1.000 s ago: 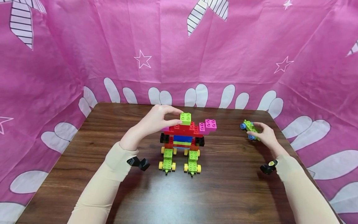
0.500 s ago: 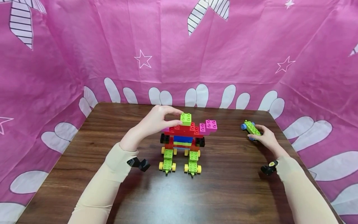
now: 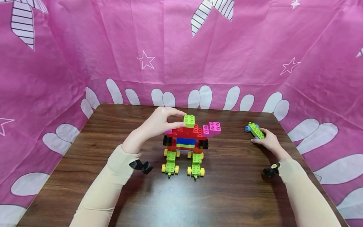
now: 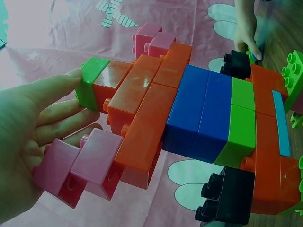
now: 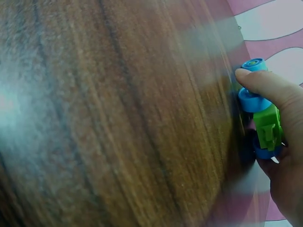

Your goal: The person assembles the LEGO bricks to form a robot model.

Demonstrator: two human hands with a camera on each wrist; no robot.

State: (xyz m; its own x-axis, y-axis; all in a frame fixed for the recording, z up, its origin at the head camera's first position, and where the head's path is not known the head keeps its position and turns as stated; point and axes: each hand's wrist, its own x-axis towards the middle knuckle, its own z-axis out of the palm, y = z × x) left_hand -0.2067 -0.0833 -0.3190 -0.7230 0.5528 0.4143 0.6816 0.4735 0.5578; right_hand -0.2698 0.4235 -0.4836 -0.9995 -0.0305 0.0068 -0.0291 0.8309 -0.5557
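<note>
A robot-like figure of toy building bricks stands on the table, its red shoulder bricks (image 3: 187, 133) above a blue middle (image 3: 185, 141). My left hand (image 3: 161, 121) pinches the lime green brick (image 3: 189, 120) at its top between thumb and fingers; this green brick (image 4: 92, 84) also shows in the left wrist view. Pink bricks (image 3: 214, 127) form one arm, and the hand partly hides the other. Two lime wheeled bases (image 3: 170, 162) serve as feet. At the right, my right hand (image 3: 269, 140) holds a lime toy car base (image 3: 256, 130) with blue wheels, thumb along its near side.
Dark wood table (image 3: 227, 189) lies under everything, its far edge close behind the figure. A pink printed cloth (image 3: 175, 41) hangs around the back and sides. Black bricks (image 3: 203, 144) jut from both sides of the figure.
My right hand's fingers have drawn in from over the car base to its near right end, baring more of its studs. The left hand and the figure stay in place.
</note>
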